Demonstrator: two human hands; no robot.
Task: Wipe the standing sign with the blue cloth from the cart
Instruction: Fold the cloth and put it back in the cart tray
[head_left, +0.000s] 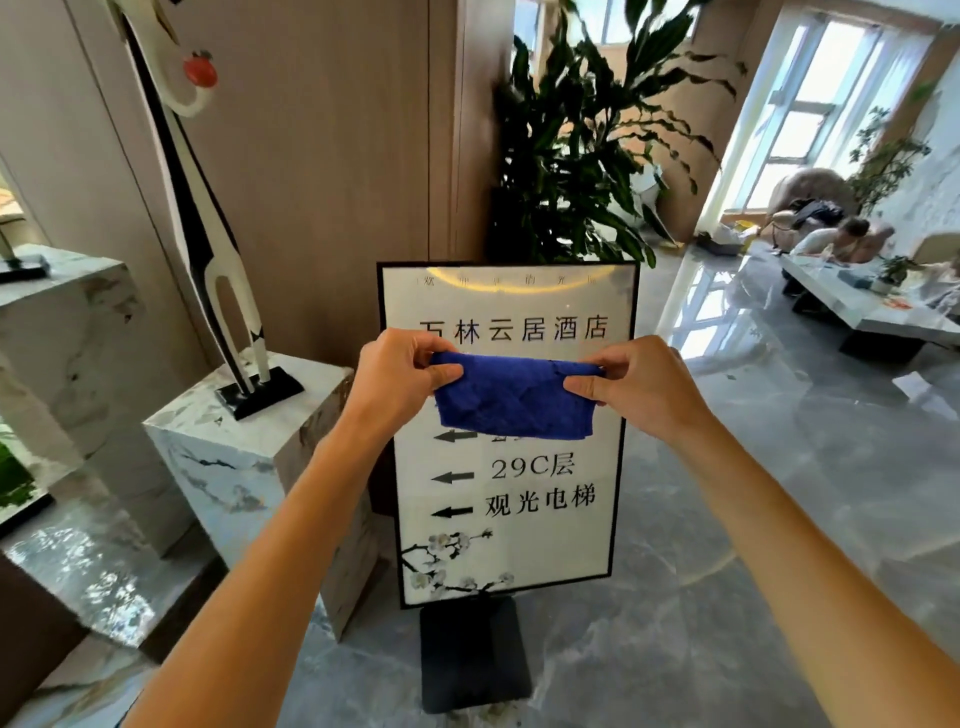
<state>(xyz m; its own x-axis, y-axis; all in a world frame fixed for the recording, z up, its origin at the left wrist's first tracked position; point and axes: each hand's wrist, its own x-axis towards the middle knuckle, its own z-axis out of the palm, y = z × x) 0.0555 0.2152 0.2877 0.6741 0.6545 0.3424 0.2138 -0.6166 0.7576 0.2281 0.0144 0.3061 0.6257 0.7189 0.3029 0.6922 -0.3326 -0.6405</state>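
Cloth, folded blue microfibre (514, 397): soft, light; left hand (402, 376) and right hand (641, 387) pinch its upper corners before the black-framed white standing sign (519, 545), probably not touching.

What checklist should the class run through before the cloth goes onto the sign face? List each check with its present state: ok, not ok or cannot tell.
1. Blue cloth in hand: ok, the left hand and right hand each pinch an upper corner.
2. Cloth folded into a pad: ok, it hangs as a compact rectangle.
3. Cloth touching the standing sign: cannot tell, it is held up in front of the face.
4. Sign upright on its black base: ok.
5. One-handed grip ready for wiping: not ok, both hands hold it.
6. Cloth damp or clean: cannot tell.
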